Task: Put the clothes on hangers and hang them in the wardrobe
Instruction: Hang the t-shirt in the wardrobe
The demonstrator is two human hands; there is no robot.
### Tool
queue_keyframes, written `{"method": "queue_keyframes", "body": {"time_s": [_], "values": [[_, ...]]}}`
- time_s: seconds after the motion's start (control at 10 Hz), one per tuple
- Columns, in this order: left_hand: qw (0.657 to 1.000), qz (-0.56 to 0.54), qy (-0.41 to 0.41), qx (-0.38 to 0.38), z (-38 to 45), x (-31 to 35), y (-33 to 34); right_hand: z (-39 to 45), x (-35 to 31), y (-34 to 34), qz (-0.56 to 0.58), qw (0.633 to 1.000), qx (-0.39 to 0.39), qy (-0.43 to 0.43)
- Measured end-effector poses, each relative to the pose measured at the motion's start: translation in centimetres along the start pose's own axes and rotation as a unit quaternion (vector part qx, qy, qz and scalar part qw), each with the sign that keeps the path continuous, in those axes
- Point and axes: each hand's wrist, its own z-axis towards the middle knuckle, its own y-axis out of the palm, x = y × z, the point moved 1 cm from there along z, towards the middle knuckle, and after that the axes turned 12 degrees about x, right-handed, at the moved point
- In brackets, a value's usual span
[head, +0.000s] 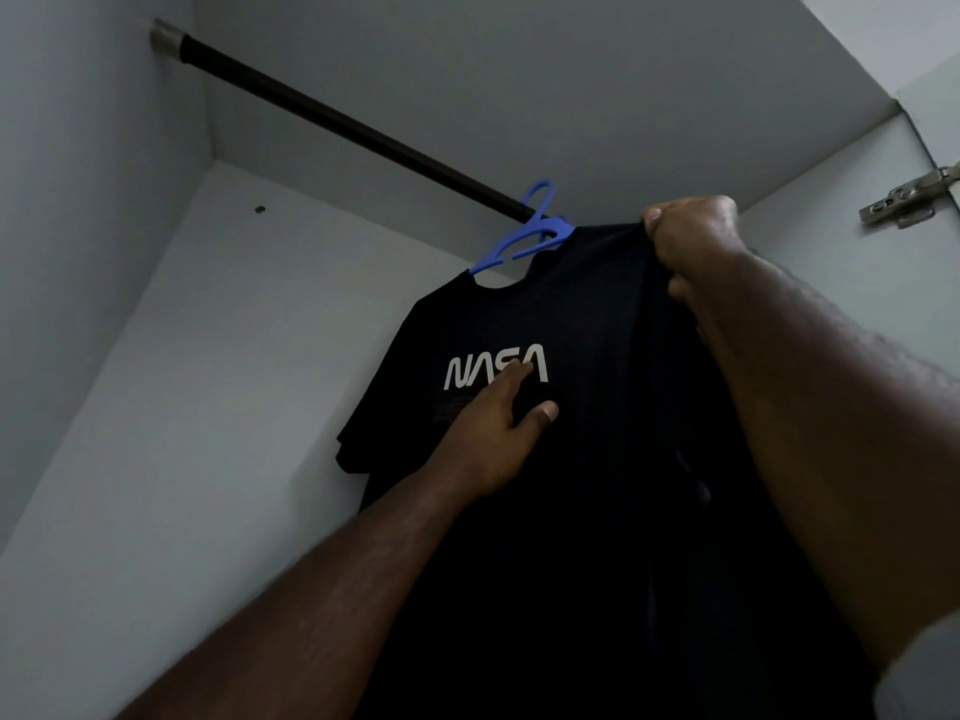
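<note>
Head view: my right hand point(693, 241) grips the top of a black garment point(649, 459), fingers point(675, 291) curled tight round a bunch of cloth, just right of the blue hanger point(530, 241). My left hand point(493, 433) lies flat on the front of the NASA T-shirt point(415, 407) below that hanger, fingers straight and slightly spread, fingertips touching the white lettering point(496, 366).

The T-shirt hangs on the blue hanger, whose hook sits over the dark rail point(337, 122). The gripped garment hangs in front of it and to the right; I cannot tell whether it has its own hanger or whether it is on the rail.

Handling, as I judge it: the cloth is light, soft and limp, and it folds wherever it is unsupported. Take hold at the shoulder seam or the hanger neck, not the hem. The plastic hanger is stiff but may slide along the rail.

Around the hanger are pale grey wardrobe walls point(156, 407), with a metal door hinge point(904, 200) at far right.
</note>
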Motion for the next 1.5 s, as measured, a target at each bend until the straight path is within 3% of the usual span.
{"method": "queue_keyframes", "body": {"time_s": [0.1, 0.3, 0.4, 0.6, 0.9, 1.0, 1.1, 1.2, 1.5], "values": [[0.984, -0.146, -0.101, 0.032, 0.3, -0.1, 0.2, 0.2, 0.2, 0.1, 0.014, 1.000, -0.003, 0.003], [0.871, -0.389, -0.298, 0.033, 0.3, -1.5, 0.1, 0.3, 1.7, 0.4, -0.010, 1.000, -0.018, 0.010], [0.826, -0.443, -0.348, 0.033, -0.1, -2.6, -0.3, -0.1, 2.0, 0.0, -0.004, 1.000, -0.022, 0.013], [0.801, -0.463, -0.379, 0.030, -1.0, -3.3, -0.3, -0.8, 2.1, -0.2, -0.008, 1.000, -0.022, 0.005], [0.829, -0.427, -0.361, 0.026, -2.8, -1.8, 0.1, -3.3, 2.1, -3.1, -0.132, 0.988, -0.046, -0.061], [0.869, -0.371, -0.326, 0.035, -4.0, -0.1, 0.4, -5.6, 1.4, -5.3, -0.185, 0.975, -0.029, -0.118], [0.937, -0.244, -0.235, 0.083, -5.9, 1.0, 1.2, -8.6, 1.3, -7.7, -0.224, 0.956, -0.023, -0.189], [0.969, -0.132, -0.163, 0.132, -8.8, 1.6, 2.3, -12.5, 2.2, -10.1, -0.267, 0.931, -0.038, -0.246], [0.989, -0.006, -0.101, 0.106, -16.6, 5.8, 2.7, -19.8, 5.3, -17.9, -0.378, 0.838, -0.161, -0.360]]}}
